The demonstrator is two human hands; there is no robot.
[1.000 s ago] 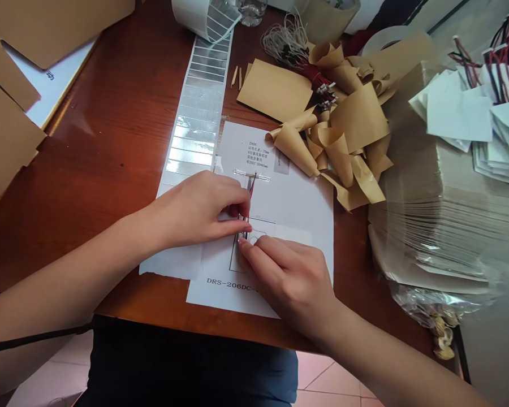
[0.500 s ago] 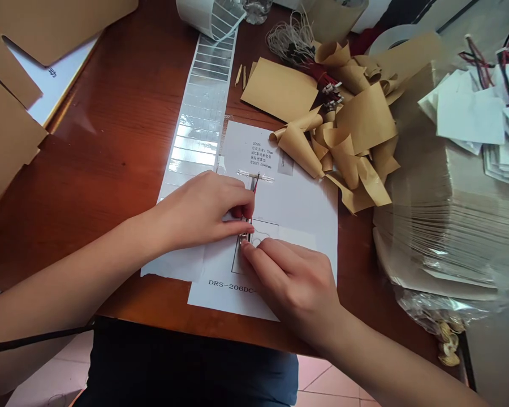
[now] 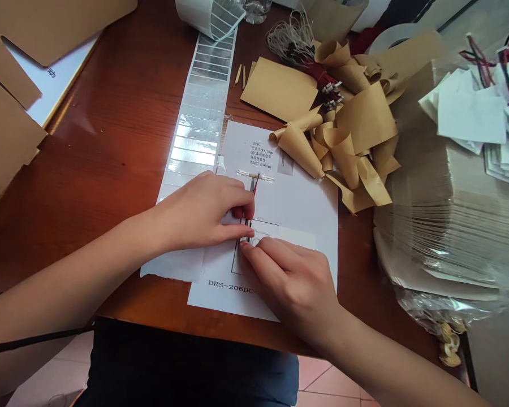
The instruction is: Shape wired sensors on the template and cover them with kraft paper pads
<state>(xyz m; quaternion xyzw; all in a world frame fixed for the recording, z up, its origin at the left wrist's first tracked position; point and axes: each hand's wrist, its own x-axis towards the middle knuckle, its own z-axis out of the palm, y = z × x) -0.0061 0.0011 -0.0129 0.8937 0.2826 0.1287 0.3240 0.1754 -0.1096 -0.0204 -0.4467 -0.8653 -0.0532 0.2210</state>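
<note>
Thin red and black wires (image 3: 255, 185) run down a white printed sheet (image 3: 309, 206) from a short strip of clear tape (image 3: 266, 179). My left hand (image 3: 207, 209) is closed on these wires, thumb and fingers meeting over the sheet's printed outline. Just below, my right hand (image 3: 299, 271) is pinched against the paper, its fingertips near the left thumb. What lies between the right fingertips is mostly hidden; only a small shiny bit shows beside them.
A strip of clear labels (image 3: 197, 124) runs left of the sheet. Right of it lie curled brown paper pieces (image 3: 299, 150), a brown card stack (image 3: 280, 87), and bundled wires (image 3: 290, 42). Tall plastic-wrapped stacks (image 3: 441, 226) stand at right, cardboard (image 3: 55, 25) at left.
The right fingertips have shifted very slightly, and the shiny piece beside them shows less now. The left hand stays in place.
</note>
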